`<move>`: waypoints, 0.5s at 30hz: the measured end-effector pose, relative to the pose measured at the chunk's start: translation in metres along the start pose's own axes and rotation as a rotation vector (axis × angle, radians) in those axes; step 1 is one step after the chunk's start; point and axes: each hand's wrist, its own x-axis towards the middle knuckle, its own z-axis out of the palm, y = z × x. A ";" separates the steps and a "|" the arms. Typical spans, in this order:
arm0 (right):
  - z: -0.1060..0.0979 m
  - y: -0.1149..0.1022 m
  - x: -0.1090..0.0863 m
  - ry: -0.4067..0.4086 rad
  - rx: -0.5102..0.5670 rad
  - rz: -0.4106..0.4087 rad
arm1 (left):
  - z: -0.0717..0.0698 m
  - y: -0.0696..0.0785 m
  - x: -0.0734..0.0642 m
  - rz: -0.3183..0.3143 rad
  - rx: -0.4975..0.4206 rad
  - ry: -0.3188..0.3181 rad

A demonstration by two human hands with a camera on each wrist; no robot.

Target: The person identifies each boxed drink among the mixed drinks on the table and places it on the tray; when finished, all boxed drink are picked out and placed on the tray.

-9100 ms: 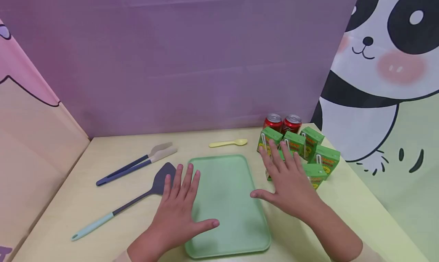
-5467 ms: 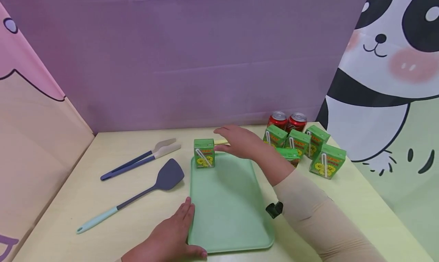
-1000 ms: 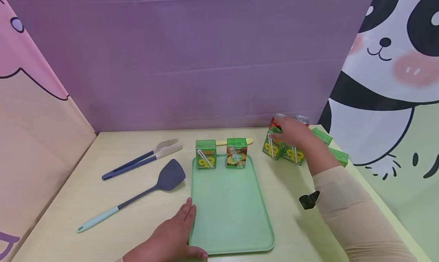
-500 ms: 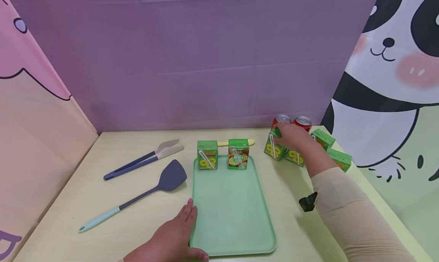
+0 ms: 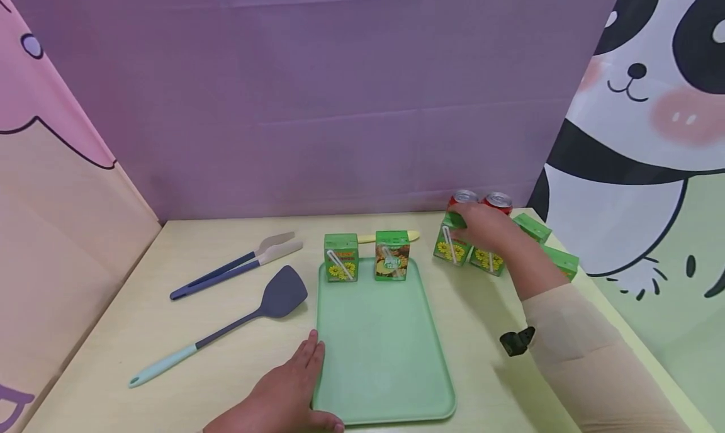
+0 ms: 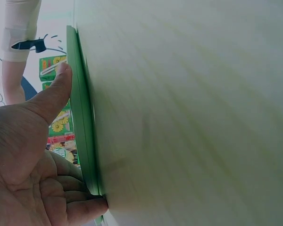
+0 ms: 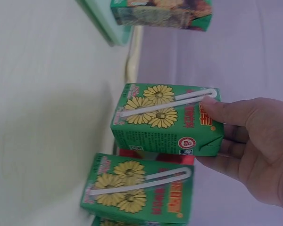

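Note:
My right hand (image 5: pixel 486 226) grips a green drink carton (image 5: pixel 450 245) near its top, thumb on the straw side, as the right wrist view shows. That carton stands at the left of a group, beside another carton (image 7: pixel 139 188). My left hand (image 5: pixel 284 382) lies along the left edge of the green tray (image 5: pixel 385 351), fingers fairly straight and touching the rim, thumb near the front corner. At the tray's far end stand two cartons side by side: one with its straw side (image 5: pixel 342 260) facing me, the other with a brown picture side (image 5: pixel 392 257).
Two red cans (image 5: pixel 498 201) stand behind the cartons at the right, partly hidden by my hand. More cartons (image 5: pixel 561 260) are near the right table edge. Left of the tray lie a spatula (image 5: pixel 283 292) and tongs (image 5: pixel 238 271). A yellow spoon (image 5: pixel 415 235) lies behind the tray.
Two cartons have gone from the right group to the tray's far end, one after the other. My left hand came down to the tray's edge. In the last second my right hand stays at the carton.

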 end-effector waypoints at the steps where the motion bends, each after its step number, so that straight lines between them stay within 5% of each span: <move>1: -0.002 -0.003 -0.002 -0.001 0.000 -0.006 | 0.000 0.000 0.000 -0.002 0.000 -0.001; 15: -0.019 -0.048 -0.035 -0.026 -0.040 -0.095 | 0.001 0.000 0.001 -0.001 -0.004 0.004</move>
